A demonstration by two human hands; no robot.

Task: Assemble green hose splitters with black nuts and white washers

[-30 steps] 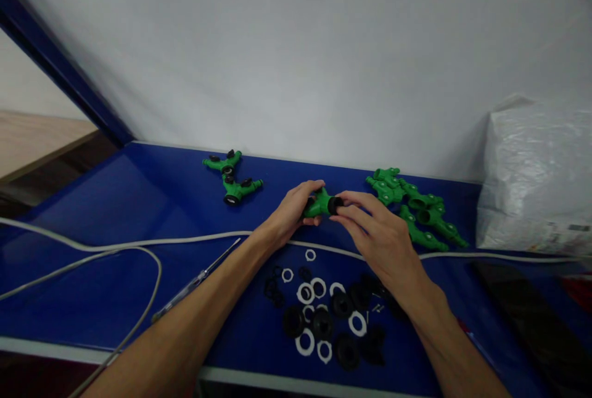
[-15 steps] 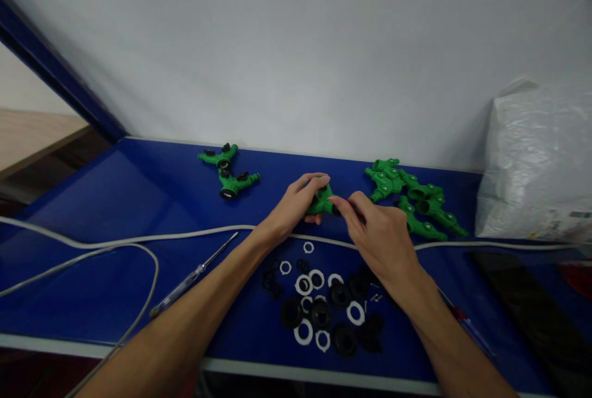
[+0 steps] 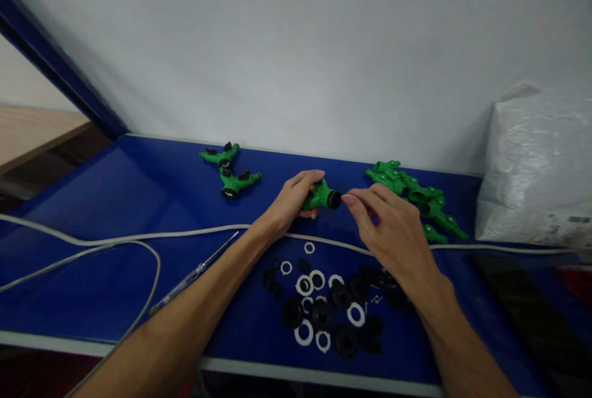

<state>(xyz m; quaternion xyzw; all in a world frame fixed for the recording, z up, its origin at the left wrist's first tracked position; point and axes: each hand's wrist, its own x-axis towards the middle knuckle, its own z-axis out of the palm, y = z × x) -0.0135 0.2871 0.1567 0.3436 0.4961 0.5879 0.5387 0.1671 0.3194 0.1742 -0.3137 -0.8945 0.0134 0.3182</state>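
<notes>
My left hand (image 3: 292, 199) is closed round a green Y-shaped hose connector (image 3: 320, 193), held above the table. The connector's black collar (image 3: 333, 199) points to the right. Just beside that collar is my right hand (image 3: 391, 219), its thumb and forefinger pinched together. Whether something small sits in the pinch I cannot make out. Below my hands lie white notched rings (image 3: 303, 332) and black round collars (image 3: 320, 313), several of each. Small black rubber rings (image 3: 269, 281) lie to their left, and tiny metal pins (image 3: 377, 299) to their right.
Two green connectors with black levers (image 3: 237, 184) lie at the back left. A heap of bare green connectors (image 3: 419, 194) is at the back right, near a plastic-wrapped package (image 3: 536, 169). A white cable (image 3: 198, 233) crosses the blue table (image 3: 83, 274); a screwdriver (image 3: 197, 271) lies left.
My right hand has moved slightly right, off the connector's end. The black collar now shows, and the connector has turned a little in my left hand.
</notes>
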